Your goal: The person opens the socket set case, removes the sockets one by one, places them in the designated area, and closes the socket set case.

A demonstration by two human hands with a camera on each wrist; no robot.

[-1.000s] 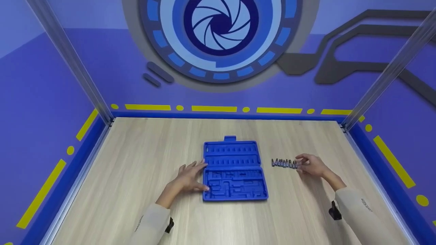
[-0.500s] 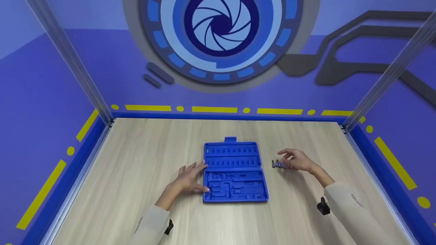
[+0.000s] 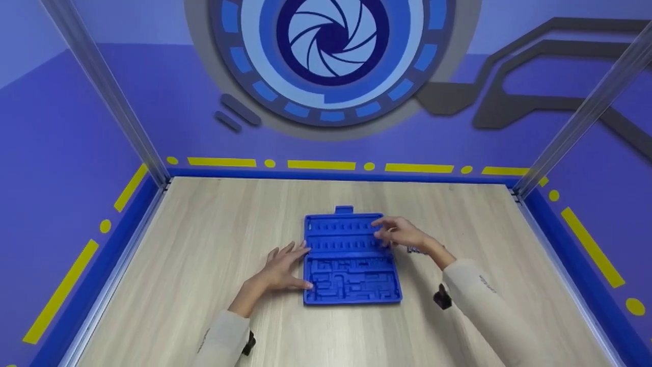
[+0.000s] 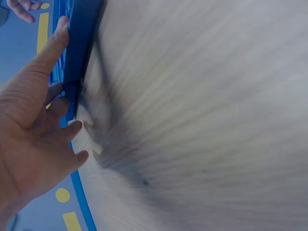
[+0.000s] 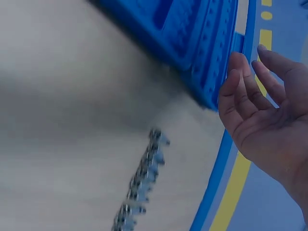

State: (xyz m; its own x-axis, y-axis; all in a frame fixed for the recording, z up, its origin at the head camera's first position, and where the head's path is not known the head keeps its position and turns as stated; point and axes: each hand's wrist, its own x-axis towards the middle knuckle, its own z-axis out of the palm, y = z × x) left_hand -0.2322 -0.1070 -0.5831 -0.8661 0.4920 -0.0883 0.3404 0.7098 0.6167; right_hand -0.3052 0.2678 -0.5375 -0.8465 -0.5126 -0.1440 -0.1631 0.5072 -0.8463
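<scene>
A blue tool case (image 3: pixel 351 278) lies unfolded flat on the table, its molded slots facing up. My left hand (image 3: pixel 277 267) rests against its left side, fingers spread, with the thumb at the lower half's edge. In the left wrist view, that thumb touches the case rim. My right hand (image 3: pixel 402 233) hovers at the upper right edge of the case, fingers bent. Whether something small sits between its fingertips cannot be made out in either view. Short metal bits (image 5: pixel 144 168) stand in a row right of the case, partly hidden by the right wrist in the head view.
The pale wooden table (image 3: pixel 224 219) is bounded by blue printed walls (image 3: pixel 168 102) at the back and both sides. Metal corner posts (image 3: pixel 586 112) rise at the back corners. Dark wrist devices (image 3: pixel 442 297) sit under both sleeves.
My right hand has moved left from the right end of the bit row, passing over the row, to the case's upper right edge. The left hand has stayed at the case.
</scene>
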